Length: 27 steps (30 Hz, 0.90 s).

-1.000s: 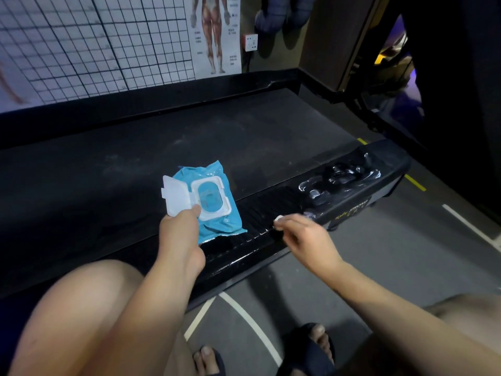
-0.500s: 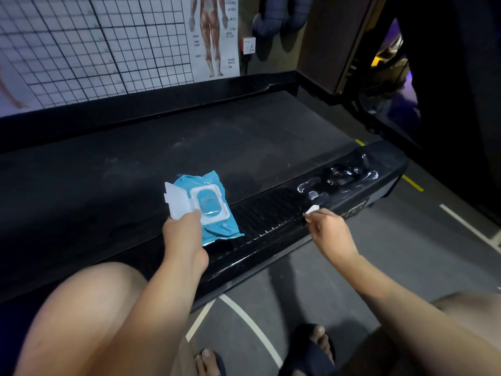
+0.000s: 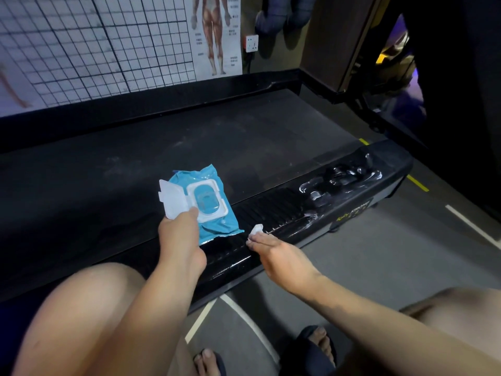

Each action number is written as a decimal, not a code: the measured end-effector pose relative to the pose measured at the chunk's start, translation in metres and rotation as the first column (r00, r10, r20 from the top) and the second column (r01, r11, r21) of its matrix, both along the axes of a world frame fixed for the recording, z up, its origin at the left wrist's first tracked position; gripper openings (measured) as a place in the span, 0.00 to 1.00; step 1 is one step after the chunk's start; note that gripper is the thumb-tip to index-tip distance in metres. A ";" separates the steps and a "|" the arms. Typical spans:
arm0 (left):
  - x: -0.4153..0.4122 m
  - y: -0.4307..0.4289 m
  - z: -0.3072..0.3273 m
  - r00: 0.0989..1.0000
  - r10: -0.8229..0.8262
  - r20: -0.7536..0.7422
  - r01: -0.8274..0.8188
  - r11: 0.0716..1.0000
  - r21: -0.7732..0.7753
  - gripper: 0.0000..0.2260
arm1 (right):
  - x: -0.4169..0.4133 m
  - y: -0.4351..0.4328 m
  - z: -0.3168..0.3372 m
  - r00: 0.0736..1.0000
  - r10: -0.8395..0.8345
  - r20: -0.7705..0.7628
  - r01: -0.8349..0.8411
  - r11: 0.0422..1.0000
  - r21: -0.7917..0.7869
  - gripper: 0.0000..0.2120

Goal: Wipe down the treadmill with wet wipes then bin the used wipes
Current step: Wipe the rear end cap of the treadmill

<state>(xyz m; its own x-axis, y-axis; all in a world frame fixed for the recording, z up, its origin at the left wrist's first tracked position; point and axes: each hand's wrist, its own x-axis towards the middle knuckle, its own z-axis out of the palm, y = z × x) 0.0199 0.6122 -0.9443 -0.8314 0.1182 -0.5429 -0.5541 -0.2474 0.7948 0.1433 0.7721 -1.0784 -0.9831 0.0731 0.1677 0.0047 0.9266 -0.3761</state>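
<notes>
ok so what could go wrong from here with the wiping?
The wipes pack sits with its lid flap open beside the wiping path; the right hand could knock it, though the left hand holds it.
The wipe is a small wad, so bare skin may rub the ribbed side rail.
No bin is in view for the used wipe.

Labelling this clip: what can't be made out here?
Head view:
- wet wipe: mostly hidden under the right hand; only a corner shows.
- left hand: its grip on the wipe pack is hidden by its own back.
- side rail lettering: too small and blurred.
- No bin in frame.
</notes>
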 end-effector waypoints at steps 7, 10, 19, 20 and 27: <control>-0.002 0.004 -0.003 1.000 0.021 -0.004 -0.021 1.000 0.005 0.16 | -0.001 0.021 0.001 0.987 -0.131 0.092 0.123 0.989 0.085 0.23; -0.001 0.007 -0.005 1.000 0.009 -0.008 -0.009 1.000 0.005 0.16 | -0.004 0.020 0.010 0.983 -0.108 0.145 0.098 0.992 0.074 0.20; 0.001 0.002 -0.006 1.000 -0.011 -0.004 0.011 1.000 0.007 0.15 | 0.002 0.029 0.032 0.918 -0.249 0.310 0.237 0.969 0.075 0.15; 0.001 0.002 -0.006 1.000 -0.012 -0.004 0.012 1.000 0.007 0.15 | 0.000 0.029 0.036 0.918 -0.251 0.307 0.236 0.968 0.085 0.15; 0.000 0.001 -0.007 1.000 -0.011 0.002 0.010 1.000 0.008 0.15 | -0.022 0.018 0.048 0.948 -0.272 0.167 0.280 0.960 -0.028 0.10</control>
<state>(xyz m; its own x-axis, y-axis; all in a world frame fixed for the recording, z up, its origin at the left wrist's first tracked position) 0.0195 0.6137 -0.9517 -0.8288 0.1315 -0.5439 -0.5587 -0.2483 0.7914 0.1217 0.7902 -1.0306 -0.9370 0.3493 -0.0007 0.3211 0.8604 -0.3957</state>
